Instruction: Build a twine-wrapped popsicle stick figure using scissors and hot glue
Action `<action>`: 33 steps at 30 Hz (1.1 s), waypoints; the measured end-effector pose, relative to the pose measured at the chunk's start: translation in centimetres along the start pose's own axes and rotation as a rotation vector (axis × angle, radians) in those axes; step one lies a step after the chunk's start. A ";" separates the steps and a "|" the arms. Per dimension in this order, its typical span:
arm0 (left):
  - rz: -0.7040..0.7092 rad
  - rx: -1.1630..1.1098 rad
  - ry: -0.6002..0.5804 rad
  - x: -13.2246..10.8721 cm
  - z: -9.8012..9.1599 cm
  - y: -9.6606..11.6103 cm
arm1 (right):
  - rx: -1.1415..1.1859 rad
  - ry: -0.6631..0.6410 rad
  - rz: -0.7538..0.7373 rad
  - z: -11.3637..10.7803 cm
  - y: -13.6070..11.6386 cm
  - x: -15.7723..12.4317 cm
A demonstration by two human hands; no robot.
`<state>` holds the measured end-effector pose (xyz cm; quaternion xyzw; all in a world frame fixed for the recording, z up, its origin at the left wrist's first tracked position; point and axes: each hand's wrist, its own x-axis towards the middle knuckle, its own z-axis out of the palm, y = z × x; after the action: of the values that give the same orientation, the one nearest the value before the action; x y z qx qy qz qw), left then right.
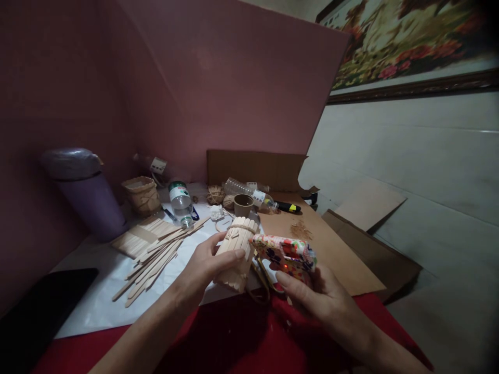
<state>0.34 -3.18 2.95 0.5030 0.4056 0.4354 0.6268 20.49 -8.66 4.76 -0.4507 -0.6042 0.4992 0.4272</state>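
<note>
My left hand (210,259) is closed round a small holder made of popsicle sticks (236,257), tilted, with twine and a little bow tied round its upper part. In my right hand (312,291) is a flower-patterned hot glue gun (286,252) with a small red light showing. Its nozzle points left and is close to the sticks' right side; whether it touches them I cannot tell. Scissors with yellowish handles (265,278) lie behind and below the glue gun, partly hidden. A brown cup (244,204) stands just beyond the stick holder.
Loose popsicle sticks (156,259) lie left on the white sheet (89,301). Behind are a finished stick pot (142,197), a water bottle (181,202), twine balls (215,195) and another plastic bottle (249,192). A purple tumbler (88,197) stands left; cardboard (331,249) lies right.
</note>
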 end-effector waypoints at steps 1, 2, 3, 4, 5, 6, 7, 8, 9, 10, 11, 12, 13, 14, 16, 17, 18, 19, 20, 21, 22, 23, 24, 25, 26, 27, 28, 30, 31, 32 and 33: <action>-0.001 -0.001 -0.003 0.0 0.0 0.0 | 0.006 0.002 0.005 0.0 0.1 0.0; -0.003 -0.001 -0.001 0.0 0.0 0.0 | 0.010 0.000 0.009 0.0 0.1 0.0; -0.002 -0.003 0.003 0.0 0.0 0.1 | 0.012 -0.007 0.012 0.0 0.2 0.0; 0.000 -0.005 0.003 -0.1 0.0 0.1 | 0.011 -0.018 0.013 0.1 0.2 0.0; 0.001 -0.006 0.002 -0.1 0.1 0.1 | 0.007 -0.025 0.012 0.1 0.2 0.0; 0.003 -0.007 0.000 -0.1 0.1 0.1 | 0.003 -0.028 0.010 0.0 0.2 0.1; 0.004 -0.007 0.000 -0.1 0.1 0.1 | -0.002 -0.025 0.007 0.0 0.1 0.1; 0.004 -0.007 0.000 -0.1 0.1 0.1 | -0.007 -0.014 -0.001 0.0 0.1 0.1; 0.003 -0.008 0.002 -0.1 0.1 0.1 | -0.014 -0.006 -0.012 0.0 0.1 0.1; 0.004 -0.006 0.008 -0.1 0.1 0.1 | -0.023 0.000 -0.020 -0.1 0.2 0.2; 0.006 -0.002 0.012 -0.1 0.1 0.1 | -0.029 0.002 -0.023 -0.1 0.2 0.2; 0.008 0.003 0.013 -0.1 0.1 0.1 | -0.029 0.001 -0.020 -0.1 0.2 0.3; 0.011 0.006 0.013 -0.1 0.1 0.2 | -0.021 0.001 -0.014 0.0 0.2 0.3; 0.013 0.009 0.012 -0.1 0.1 0.2 | -0.007 0.003 -0.007 0.0 0.2 0.3; 0.014 0.018 0.013 -0.1 0.1 0.2 | 0.018 0.011 0.001 0.1 0.0 0.4; 0.012 0.021 0.011 -0.1 0.0 0.1 | 0.026 0.017 -0.004 0.2 -0.1 0.4; 0.010 0.024 0.011 -0.1 0.0 0.1 | 0.028 0.022 -0.011 0.2 -0.2 0.5; 0.006 0.027 0.010 0.0 0.0 0.0 | 0.024 0.028 -0.018 0.3 -0.3 0.5; 0.002 0.028 0.010 0.0 0.0 0.0 | 0.017 0.033 -0.022 0.3 -0.4 0.5; 0.000 0.026 0.010 0.0 0.0 0.0 | 0.010 0.035 -0.024 0.3 -0.5 0.5; -0.001 0.022 0.007 0.0 0.0 0.0 | 0.003 0.032 -0.024 0.2 -0.5 0.5; 0.002 0.019 0.005 0.0 0.0 0.0 | -0.005 0.026 -0.020 0.2 -0.5 0.5; 0.004 0.017 0.002 0.0 0.0 0.0 | -0.009 0.020 -0.017 0.2 -0.4 0.5; 0.006 0.016 -0.001 0.0 0.0 0.1 | -0.009 0.013 -0.014 0.2 -0.3 0.4; 0.008 0.014 -0.005 -0.1 0.0 0.1 | -0.006 0.009 -0.012 0.2 -0.2 0.4; 0.009 0.011 -0.008 -0.1 0.0 0.1 | -0.001 0.011 -0.010 0.2 -0.2 0.4; 0.009 0.010 -0.010 -0.1 0.0 0.1 | 0.004 0.015 -0.009 0.2 -0.1 0.5; 0.008 0.008 -0.013 -0.1 0.0 0.1 | 0.014 0.019 -0.019 0.2 -0.1 0.5; 0.007 0.008 -0.011 -0.1 0.0 0.1 | 0.019 0.022 -0.029 0.2 -0.1 0.5; 0.003 0.009 -0.008 -0.1 0.0 0.0 | 0.021 0.026 -0.042 0.2 -0.2 0.5; -0.003 0.009 -0.005 -0.1 0.0 0.0 | 0.021 0.035 -0.058 0.1 -0.2 0.5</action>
<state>0.32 -3.25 2.97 0.5064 0.4067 0.4313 0.6262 20.26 -8.26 4.99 -0.4372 -0.6043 0.4848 0.4567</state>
